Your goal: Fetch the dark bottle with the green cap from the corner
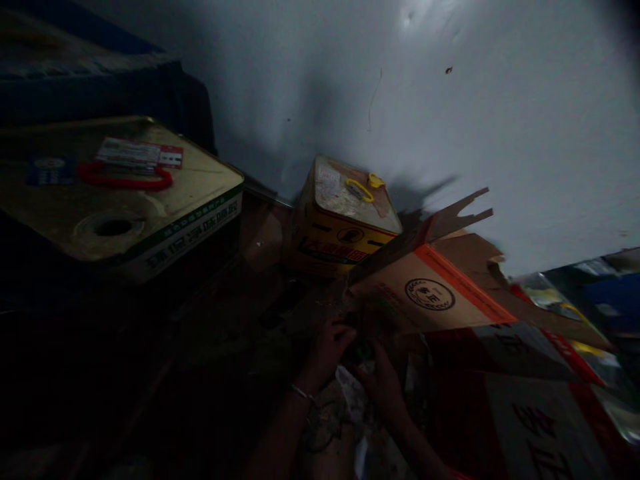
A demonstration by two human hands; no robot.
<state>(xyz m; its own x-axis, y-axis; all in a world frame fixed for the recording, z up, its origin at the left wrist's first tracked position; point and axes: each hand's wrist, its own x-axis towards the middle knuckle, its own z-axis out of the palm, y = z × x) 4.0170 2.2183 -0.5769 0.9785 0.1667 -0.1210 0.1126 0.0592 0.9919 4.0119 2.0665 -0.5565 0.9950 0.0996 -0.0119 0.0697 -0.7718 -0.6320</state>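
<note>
In deep shadow at the lower middle, my left hand (330, 345), with a thin pale band on the wrist, is curled with its fingers bent inward over something dark. My right hand (384, 381) sits close beside it, its fingers closed around a small dark thing with a greenish tint (364, 349). The poor light hides what that thing is. A crumpled piece of clear or whitish plastic (353, 393) lies just below and between the hands, among dim litter.
A large square tin (200, 190) with a red handle stands left. A smaller yellow tin (345, 230) is by the pale wall (500, 133). Right of my hands, an open torn cardboard box (395, 300) rests over red-and-white cartons (530, 407). A blue container (195, 107) stands behind the large tin.
</note>
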